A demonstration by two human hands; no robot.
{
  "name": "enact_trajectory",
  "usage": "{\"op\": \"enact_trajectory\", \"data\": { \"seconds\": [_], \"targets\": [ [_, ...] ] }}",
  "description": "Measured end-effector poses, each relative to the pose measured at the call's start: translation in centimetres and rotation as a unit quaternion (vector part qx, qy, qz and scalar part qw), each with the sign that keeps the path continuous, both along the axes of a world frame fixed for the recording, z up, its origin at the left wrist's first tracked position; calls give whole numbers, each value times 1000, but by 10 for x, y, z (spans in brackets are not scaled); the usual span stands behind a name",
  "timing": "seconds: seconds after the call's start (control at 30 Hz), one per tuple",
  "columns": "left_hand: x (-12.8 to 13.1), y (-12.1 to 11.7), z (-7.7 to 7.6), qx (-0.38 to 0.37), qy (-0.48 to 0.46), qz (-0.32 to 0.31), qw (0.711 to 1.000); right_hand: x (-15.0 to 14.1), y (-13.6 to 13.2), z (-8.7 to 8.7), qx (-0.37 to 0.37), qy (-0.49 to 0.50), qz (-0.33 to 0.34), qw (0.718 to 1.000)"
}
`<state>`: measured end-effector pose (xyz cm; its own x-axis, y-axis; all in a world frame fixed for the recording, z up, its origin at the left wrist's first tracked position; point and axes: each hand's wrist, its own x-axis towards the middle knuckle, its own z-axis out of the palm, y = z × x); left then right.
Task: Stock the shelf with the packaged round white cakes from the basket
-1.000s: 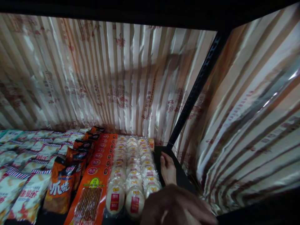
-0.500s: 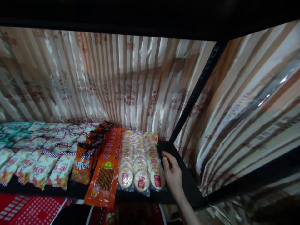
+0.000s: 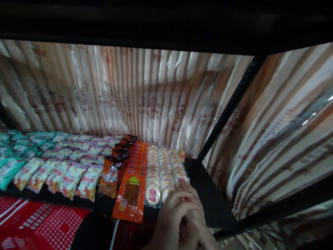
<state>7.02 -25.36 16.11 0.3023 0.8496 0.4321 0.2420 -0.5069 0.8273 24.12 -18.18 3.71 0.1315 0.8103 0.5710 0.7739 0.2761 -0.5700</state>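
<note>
Round white crackers in clear wrappers with red labels stand in rows on the black shelf. My left hand is over the front of the right-hand rows, its fingers curled closed; a small red patch shows by the fingers, but what they hold is hidden. Just behind and to its right, my right hand has its fingers stretched forward along the right row, partly covered by the left hand. An orange pack of brown sticks lies left of the crackers, with an orange-and-black snack bag beside it.
White snack bags and green bags fill the shelf's left. A red perforated basket sits below the front edge. A dark post rises at the back right corner against striped sheeting. Another shelf hangs overhead.
My left hand, blurred in front, left view and is back, now against the right hand. My right hand moved from the bare shelf onto the right cracker row. The view shifted left and back.
</note>
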Motion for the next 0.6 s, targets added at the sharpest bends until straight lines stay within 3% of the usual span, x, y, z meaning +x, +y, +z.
{"op": "enact_trajectory", "data": {
  "seconds": [0.13,0.23,0.3,0.43,0.6],
  "targets": [
    [-28,35,-69,-10,225,155,962,-19,2,-15,-25,-117,22,993],
    [-49,41,-118,9,320,198,926,-28,3,-26,-43,-202,-20,978],
    [-58,40,-141,58,352,220,908,-29,4,-34,-64,-231,-43,970],
    [-64,40,-167,105,374,244,889,-27,4,-41,-92,-260,-49,960],
    [-61,41,-176,107,382,257,881,-28,4,-40,-89,-263,-45,960]
  ]
}}
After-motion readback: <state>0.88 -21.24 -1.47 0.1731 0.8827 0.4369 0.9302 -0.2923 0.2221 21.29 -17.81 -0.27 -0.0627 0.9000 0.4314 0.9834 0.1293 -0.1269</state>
